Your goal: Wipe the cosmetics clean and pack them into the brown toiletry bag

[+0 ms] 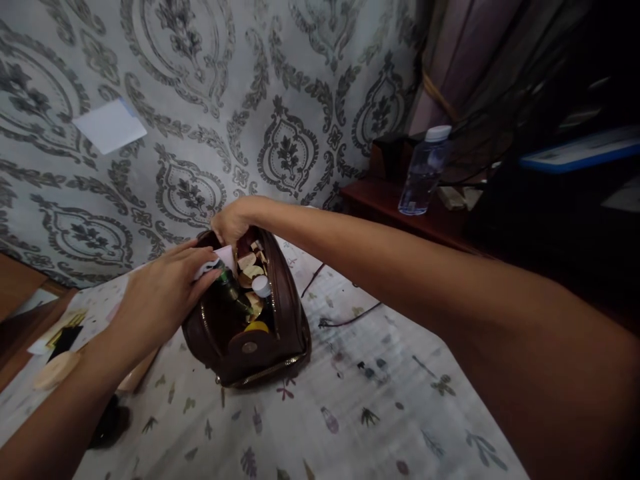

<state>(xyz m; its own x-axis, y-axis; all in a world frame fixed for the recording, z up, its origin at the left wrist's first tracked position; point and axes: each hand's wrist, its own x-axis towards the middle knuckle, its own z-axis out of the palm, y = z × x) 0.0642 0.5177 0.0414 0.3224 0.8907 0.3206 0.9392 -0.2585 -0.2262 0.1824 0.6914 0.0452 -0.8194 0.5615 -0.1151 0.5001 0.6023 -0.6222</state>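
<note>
A brown handbag [295,313] with a gold zip stands unzipped on the patterned cloth. At its left rim my left hand [167,283] is closed, thumb and fingers around the end of a dark green bottle [233,293] that slants down into the bag. Something white shows between those fingers. My right hand [235,220] reaches into the bag's far end, where its fingers are hidden. Close by it is a pale pink tube [227,257]. Inside the bag also lie gold-coloured pieces [250,270], a white-capped bottle [261,287] and a yellow round item [257,327].
A clear water bottle [425,173] stands on a reddish-brown table [370,200] at the right. A thin dark cable [350,320] crosses the cloth [370,413]. Left are a beige round item [57,370] and a black object [110,423]. A patterned wall [280,80] rises behind.
</note>
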